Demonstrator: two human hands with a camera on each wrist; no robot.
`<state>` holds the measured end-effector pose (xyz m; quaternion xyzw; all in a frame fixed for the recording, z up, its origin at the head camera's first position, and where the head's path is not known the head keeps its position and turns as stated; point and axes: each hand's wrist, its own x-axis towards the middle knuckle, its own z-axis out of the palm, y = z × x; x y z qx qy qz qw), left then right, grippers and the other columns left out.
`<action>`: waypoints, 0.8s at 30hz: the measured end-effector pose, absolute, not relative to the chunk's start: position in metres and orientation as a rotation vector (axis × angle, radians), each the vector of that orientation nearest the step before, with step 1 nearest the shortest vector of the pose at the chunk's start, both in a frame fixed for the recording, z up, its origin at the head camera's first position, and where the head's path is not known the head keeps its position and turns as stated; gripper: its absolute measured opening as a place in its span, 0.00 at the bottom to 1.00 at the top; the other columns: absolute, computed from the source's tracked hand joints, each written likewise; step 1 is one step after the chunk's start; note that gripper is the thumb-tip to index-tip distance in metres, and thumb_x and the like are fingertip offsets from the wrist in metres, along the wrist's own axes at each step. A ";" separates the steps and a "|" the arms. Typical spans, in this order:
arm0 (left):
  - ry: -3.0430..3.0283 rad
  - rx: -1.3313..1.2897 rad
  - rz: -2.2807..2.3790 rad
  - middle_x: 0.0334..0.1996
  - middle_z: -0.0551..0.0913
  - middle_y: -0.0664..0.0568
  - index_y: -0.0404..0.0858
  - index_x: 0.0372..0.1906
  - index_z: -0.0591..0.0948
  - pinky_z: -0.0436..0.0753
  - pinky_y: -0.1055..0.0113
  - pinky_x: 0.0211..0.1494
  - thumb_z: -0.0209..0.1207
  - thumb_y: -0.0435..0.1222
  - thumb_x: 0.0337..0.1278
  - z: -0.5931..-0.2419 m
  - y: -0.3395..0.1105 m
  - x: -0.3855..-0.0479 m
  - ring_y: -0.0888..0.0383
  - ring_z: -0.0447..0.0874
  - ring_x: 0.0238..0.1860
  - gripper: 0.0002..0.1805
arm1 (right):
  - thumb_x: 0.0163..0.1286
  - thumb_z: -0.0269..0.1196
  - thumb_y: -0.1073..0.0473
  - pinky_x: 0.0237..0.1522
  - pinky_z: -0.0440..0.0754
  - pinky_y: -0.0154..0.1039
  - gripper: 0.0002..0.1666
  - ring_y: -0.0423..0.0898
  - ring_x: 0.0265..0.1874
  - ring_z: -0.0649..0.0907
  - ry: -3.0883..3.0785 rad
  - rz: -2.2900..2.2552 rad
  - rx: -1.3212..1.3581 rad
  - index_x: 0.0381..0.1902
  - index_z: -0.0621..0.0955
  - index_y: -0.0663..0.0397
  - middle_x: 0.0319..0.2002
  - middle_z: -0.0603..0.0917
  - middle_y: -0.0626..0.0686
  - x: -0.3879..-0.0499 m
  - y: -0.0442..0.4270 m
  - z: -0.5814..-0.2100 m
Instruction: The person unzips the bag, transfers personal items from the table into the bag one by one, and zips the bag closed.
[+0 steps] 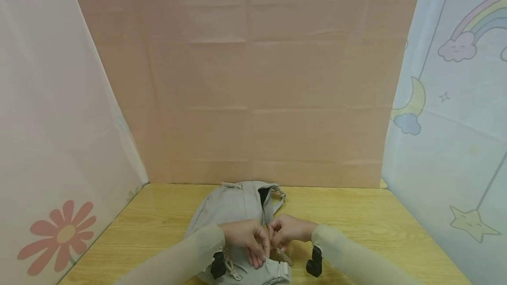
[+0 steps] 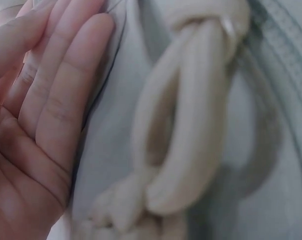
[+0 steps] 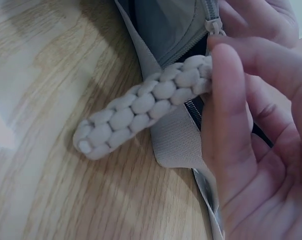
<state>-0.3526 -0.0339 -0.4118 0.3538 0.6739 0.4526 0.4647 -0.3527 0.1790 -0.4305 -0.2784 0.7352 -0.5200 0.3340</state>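
A light grey backpack point(image 1: 231, 210) lies on the wooden table, its zipped opening partly apart on the right side. My left hand point(image 1: 249, 240) pinches the backpack's fabric near the zip; in the left wrist view its fingers point(image 2: 66, 85) lie against the cloth, their tips out of frame. Close beside it, my right hand point(image 1: 291, 228) holds the zip's braided cord pull point(image 3: 146, 105) between thumb and fingers, near the metal zip slider point(image 3: 214, 25). The pull's thick free end sticks out over the table. A second looped cord pull point(image 2: 191, 115) hangs on the bag by my left wrist.
The wooden table point(image 1: 348, 214) extends around the bag. An orange-brown sheet point(image 1: 253, 78) stands behind it, with printed pale sheets at the left point(image 1: 59, 144) and right point(image 1: 447, 157). A strap point(image 1: 279, 203) with a buckle sticks out at the bag's far right.
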 end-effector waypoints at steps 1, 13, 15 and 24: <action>1.654 0.869 1.112 0.24 0.86 0.51 0.21 0.39 0.82 0.85 0.64 0.31 0.59 0.23 0.57 -0.412 -0.034 -0.353 0.60 0.86 0.24 0.07 | 0.57 0.62 0.70 0.20 0.78 0.28 0.16 0.34 0.14 0.77 1.921 -1.357 -0.727 0.33 0.72 0.85 0.19 0.78 0.42 -0.353 0.179 -0.431; 1.607 0.864 1.100 0.25 0.87 0.49 0.18 0.40 0.80 0.85 0.65 0.31 0.60 0.23 0.56 -0.410 -0.032 -0.352 0.60 0.86 0.25 0.09 | 0.65 0.63 0.64 0.21 0.77 0.27 0.17 0.33 0.16 0.76 1.809 -1.311 -0.828 0.38 0.76 0.80 0.26 0.82 0.41 -0.357 0.186 -0.433; 1.604 0.863 1.101 0.25 0.87 0.49 0.17 0.40 0.80 0.85 0.65 0.31 0.60 0.22 0.56 -0.410 -0.032 -0.352 0.60 0.86 0.25 0.09 | 0.66 0.63 0.64 0.21 0.76 0.27 0.17 0.32 0.15 0.75 1.781 -1.312 -0.843 0.39 0.76 0.79 0.28 0.82 0.41 -0.358 0.188 -0.433; 1.596 0.856 1.114 0.26 0.87 0.46 0.17 0.40 0.80 0.85 0.65 0.32 0.59 0.22 0.57 -0.408 -0.034 -0.351 0.60 0.86 0.26 0.09 | 0.67 0.61 0.65 0.23 0.76 0.27 0.18 0.33 0.17 0.75 1.736 -1.326 -0.833 0.42 0.74 0.81 0.27 0.82 0.42 -0.359 0.187 -0.430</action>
